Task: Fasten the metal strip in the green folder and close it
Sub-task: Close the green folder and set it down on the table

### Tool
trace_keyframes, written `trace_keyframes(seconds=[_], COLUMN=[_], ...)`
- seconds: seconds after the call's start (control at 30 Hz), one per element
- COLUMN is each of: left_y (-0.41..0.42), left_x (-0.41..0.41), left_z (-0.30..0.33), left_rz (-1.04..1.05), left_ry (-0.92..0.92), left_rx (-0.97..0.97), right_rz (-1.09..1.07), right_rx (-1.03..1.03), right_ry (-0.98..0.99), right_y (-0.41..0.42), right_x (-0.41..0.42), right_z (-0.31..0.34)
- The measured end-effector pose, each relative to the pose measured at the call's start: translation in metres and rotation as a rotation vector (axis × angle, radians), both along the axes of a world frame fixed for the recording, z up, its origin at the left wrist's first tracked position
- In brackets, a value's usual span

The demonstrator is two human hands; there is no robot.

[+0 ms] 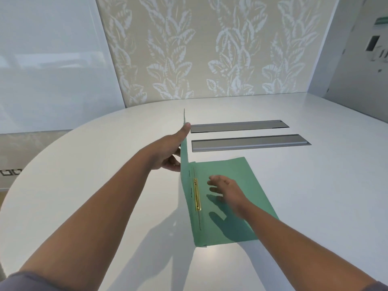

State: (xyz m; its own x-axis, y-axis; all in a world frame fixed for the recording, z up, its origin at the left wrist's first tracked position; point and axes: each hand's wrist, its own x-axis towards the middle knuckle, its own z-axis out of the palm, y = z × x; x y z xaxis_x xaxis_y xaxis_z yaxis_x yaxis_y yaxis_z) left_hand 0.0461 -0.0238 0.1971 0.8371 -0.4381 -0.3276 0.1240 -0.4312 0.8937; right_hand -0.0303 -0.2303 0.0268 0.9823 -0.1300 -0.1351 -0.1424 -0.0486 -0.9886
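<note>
In the head view, the green folder (226,198) lay open at the centre of the frame on the white worktop (315,196), its back panel flat and its front cover (184,148) standing nearly upright along the spine, seen almost edge-on. The left hand (170,150) held that cover up from the left side, thumb pressed near the top edge and fingers curled behind it. It looked like a light grip meant to stop the cover falling either way.

The brass fastener strip (196,195) lay flat along the spine on the inner face of the back panel, just right of the raised cover, apparently already pressed down. The right hand (226,189) hovered open just above the back panel, fingers spread and holding nothing, its shadow falling on the green card below. It probably sat there to steady the panel, though the blur left contact unclear.

Judging by this, fastening seemed done and the cover was ready to swing rightward to close. Two grey recessed panels (249,142) sat in the worktop in the upper middle, beyond the folder and clear of it.
</note>
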Motion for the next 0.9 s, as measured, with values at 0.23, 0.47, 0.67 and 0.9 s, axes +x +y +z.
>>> trace_keyframes(seconds=[0.23,0.47,0.67,0.9], left_y=[-0.043,-0.064,-0.060,-0.058], left_x=[-0.019,-0.024,-0.013,-0.014], left_z=[-0.033,-0.084,-0.134,-0.158], left_rz=[-0.056,-0.079,-0.101,-0.108], left_ry=[0.060,0.027,-0.168,-0.280], left_rx=[0.040,0.223,0.353,0.349], right_rz=[0.011,-0.084,-0.216,-0.225], right_rx=[0.550,0.640,0.215,-0.356], right_ry=[-0.049,-0.012,0.163,0.241], right_y=[-0.049,-0.096,-0.127,-0.128], right_x=[-0.009,-0.025,-0.030,-0.025], right_z=[0.048,0.042,0.027,0.003])
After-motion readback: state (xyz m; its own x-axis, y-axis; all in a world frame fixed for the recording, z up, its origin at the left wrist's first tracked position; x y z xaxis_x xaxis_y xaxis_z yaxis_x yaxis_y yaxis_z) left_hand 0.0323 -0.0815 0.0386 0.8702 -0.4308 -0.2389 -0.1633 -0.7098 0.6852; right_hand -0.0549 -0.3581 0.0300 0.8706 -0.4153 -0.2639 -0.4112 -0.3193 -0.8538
